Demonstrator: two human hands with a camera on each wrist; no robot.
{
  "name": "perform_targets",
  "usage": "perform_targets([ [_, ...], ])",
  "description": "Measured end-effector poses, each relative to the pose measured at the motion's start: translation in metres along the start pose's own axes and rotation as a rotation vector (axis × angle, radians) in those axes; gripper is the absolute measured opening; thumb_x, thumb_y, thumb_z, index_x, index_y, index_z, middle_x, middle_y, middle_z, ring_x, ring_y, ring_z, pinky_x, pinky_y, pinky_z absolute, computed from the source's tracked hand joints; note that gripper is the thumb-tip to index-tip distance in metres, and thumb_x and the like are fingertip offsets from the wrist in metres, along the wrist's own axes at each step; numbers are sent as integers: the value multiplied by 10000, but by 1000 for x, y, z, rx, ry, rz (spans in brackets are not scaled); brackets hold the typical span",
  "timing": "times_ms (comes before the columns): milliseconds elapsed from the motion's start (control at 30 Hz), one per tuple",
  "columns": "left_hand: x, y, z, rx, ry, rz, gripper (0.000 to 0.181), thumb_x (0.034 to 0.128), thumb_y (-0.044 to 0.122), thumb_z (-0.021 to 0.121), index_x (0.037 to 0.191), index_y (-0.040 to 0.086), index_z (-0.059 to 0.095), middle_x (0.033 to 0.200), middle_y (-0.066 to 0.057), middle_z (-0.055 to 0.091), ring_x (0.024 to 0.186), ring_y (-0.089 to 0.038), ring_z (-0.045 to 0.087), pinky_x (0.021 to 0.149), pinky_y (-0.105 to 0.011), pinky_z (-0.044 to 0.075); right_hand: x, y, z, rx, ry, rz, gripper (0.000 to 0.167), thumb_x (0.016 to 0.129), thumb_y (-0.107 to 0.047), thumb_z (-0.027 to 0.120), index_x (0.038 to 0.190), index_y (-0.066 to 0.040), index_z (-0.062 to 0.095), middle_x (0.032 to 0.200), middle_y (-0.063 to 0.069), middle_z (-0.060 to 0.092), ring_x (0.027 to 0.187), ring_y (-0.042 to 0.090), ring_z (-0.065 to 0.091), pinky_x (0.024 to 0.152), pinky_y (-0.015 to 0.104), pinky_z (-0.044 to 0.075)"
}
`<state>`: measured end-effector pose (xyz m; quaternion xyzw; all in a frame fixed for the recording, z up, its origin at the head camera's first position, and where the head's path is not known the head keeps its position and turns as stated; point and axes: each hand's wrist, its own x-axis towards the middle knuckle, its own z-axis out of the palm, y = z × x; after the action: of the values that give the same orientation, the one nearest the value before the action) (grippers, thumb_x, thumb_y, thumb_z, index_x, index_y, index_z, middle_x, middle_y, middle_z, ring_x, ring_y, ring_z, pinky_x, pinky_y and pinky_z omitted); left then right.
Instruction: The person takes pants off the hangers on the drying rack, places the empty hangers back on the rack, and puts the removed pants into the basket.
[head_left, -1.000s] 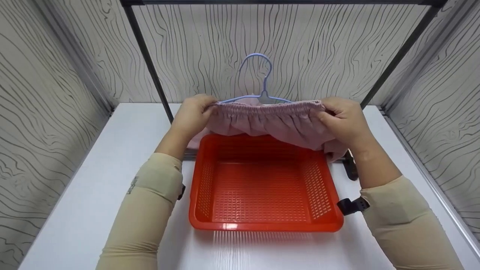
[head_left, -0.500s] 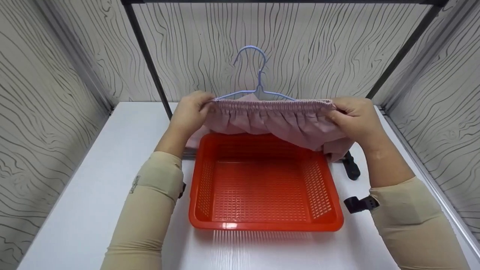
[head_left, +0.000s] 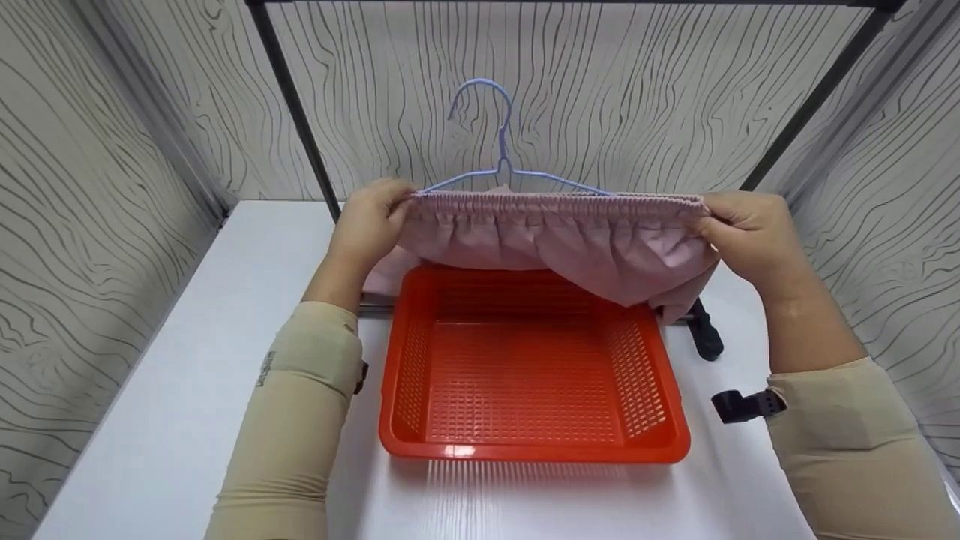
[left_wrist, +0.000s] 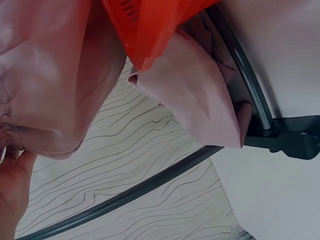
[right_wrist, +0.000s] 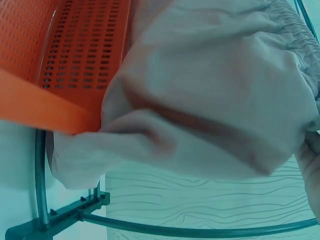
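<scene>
A pink garment (head_left: 555, 232) with a gathered elastic waistband is stretched between both hands above the basket's far rim. My left hand (head_left: 369, 229) pinches the left end of the waistband, thumb toward me. At the other end, my right hand (head_left: 754, 232) grips the band between thumb and fingers. A thin blue hanger (head_left: 504, 161) stands up out of the waistband, its hook free and curving left; its lower part is hidden by the cloth. In the left wrist view the garment's lower cloth (left_wrist: 185, 90) hangs behind the basket near a black rack bar.
A red perforated basket (head_left: 532, 451) sits on the white table (head_left: 187, 330) in front of the garment. Black rack uprights (head_left: 296, 112) rise on both sides behind, joined by a top bar. The right rack foot (head_left: 705, 334) rests beside the basket. Patterned panels enclose the space.
My right hand has moved right, pulling the waistband wider and tauter. The left hand has shifted slightly left. The hanger has risen and moved left, showing more of its shoulders.
</scene>
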<state>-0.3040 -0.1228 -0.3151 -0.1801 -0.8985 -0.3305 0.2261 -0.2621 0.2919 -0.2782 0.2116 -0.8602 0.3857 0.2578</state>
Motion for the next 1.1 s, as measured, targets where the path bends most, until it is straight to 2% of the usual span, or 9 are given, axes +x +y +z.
perform_targets([
  [300, 0, -4, 0, -9, 4, -29, 116, 870, 61, 591, 959, 57, 666, 986, -86, 648, 968, -221, 581, 886, -351, 443, -3, 12, -10, -16, 44, -67, 74, 717, 131, 634, 716, 78, 685, 734, -301, 585, 645, -138, 526, 582, 59, 384],
  [433, 0, -8, 0, -30, 26, -31, 126, 863, 42, 591, 960, 49, 670, 993, -93, 651, 977, -229, 581, 889, -355, 440, -4, 17, -13, -47, 64, -74, 72, 732, 81, 655, 710, 35, 705, 724, -174, 656, 659, -140, 542, 593, 57, 388],
  [500, -1, -9, -1, -41, 38, -31, 131, 859, 34, 592, 963, 44, 671, 1000, -97, 653, 984, -231, 582, 894, -359, 438, -4, 19, -14, -51, 76, -77, 65, 738, 67, 661, 722, 29, 711, 737, -164, 662, 667, -140, 547, 601, 58, 390],
  [667, -4, -12, -3, -56, 56, -35, 125, 854, 35, 602, 958, 40, 673, 1002, -101, 655, 982, -226, 584, 886, -355, 444, -5, 23, -15, -62, 84, -86, 51, 754, 45, 673, 768, 27, 719, 770, -302, 590, 665, -139, 533, 608, 62, 380],
  [833, -6, -14, -5, -58, 66, -44, 119, 853, 51, 614, 953, 38, 679, 999, -108, 655, 980, -226, 587, 871, -348, 455, -5, 26, -16, -94, 82, -95, 61, 784, -33, 686, 743, 3, 714, 762, -305, 582, 631, -114, 497, 588, 77, 356],
  [1100, -6, -13, -9, -101, 72, -64, 117, 856, 32, 606, 948, 31, 678, 983, -100, 651, 946, -210, 580, 856, -338, 460, -7, 29, -18, -89, 81, -47, 53, 777, 9, 667, 766, 12, 719, 755, -311, 584, 635, -123, 509, 585, 68, 363],
])
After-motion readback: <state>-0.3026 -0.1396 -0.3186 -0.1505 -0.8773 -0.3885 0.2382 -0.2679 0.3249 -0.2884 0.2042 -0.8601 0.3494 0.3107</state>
